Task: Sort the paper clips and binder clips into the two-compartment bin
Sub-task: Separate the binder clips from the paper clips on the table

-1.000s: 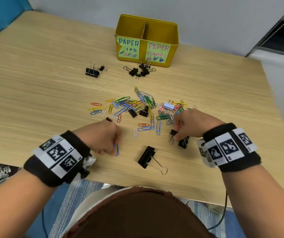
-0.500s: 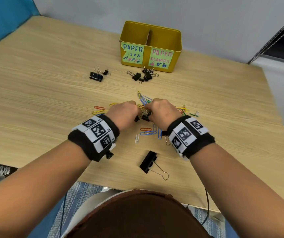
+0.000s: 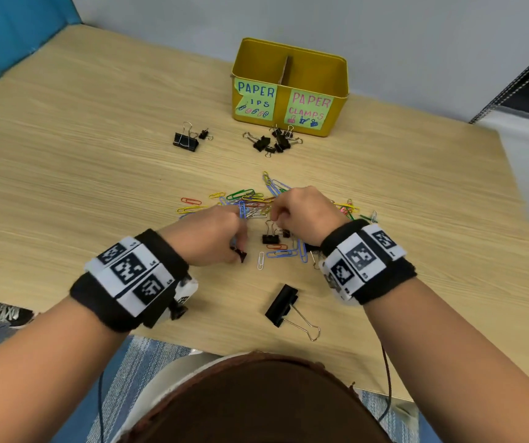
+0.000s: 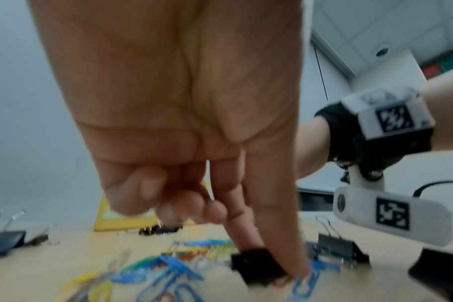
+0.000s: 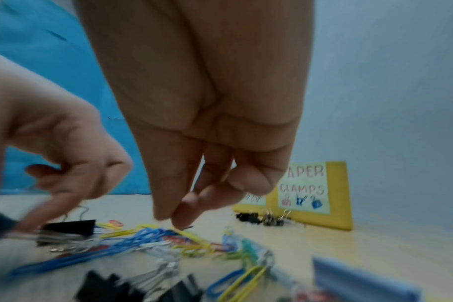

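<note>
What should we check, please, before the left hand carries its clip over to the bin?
1. Left hand pinches the small black binder clip firmly: ok.
2. Right hand holds anything: cannot tell.
3. Yellow bin upright, open on top: ok.
4. Paper clamps label marks the right compartment: ok.
5. Mixed pile sorted: not ok, paper clips and binder clips lie together.

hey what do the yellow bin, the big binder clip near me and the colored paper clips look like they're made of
Bin: probably painted metal, with thin glossy walls, a rolled rim, paper labels and a cardboard-looking divider.
Big binder clip: matte black body, likely sheet steel, with shiny bare wire handles.
Paper clips: wire in a glossy colored coating, likely plastic; a few look bare silver.
</note>
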The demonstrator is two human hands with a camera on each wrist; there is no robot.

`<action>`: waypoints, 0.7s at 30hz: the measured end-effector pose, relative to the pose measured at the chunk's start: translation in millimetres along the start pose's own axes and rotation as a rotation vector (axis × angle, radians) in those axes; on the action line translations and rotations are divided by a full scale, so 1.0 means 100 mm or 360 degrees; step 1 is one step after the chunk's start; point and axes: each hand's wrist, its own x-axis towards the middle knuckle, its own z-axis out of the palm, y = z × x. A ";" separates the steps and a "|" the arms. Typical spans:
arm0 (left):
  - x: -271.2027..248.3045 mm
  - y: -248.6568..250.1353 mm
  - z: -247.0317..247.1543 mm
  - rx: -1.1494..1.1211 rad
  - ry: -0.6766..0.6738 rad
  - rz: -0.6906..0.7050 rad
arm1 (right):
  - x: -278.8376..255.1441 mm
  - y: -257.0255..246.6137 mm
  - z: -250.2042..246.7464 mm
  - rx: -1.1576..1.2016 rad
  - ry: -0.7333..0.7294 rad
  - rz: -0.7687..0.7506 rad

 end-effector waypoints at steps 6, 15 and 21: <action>-0.04 0.06 0.01 -0.0081 -0.0167 0.0014 | -0.09 0.14 -0.13 -0.0024 -0.0144 0.0189; 0.44 0.37 -0.05 0.0280 -0.0124 0.0304 | -0.23 0.11 -0.04 -0.0028 -0.0449 0.0085; 0.56 0.30 -0.08 0.0332 -0.0036 0.0289 | -0.14 0.12 0.02 -0.0172 -0.0465 0.0032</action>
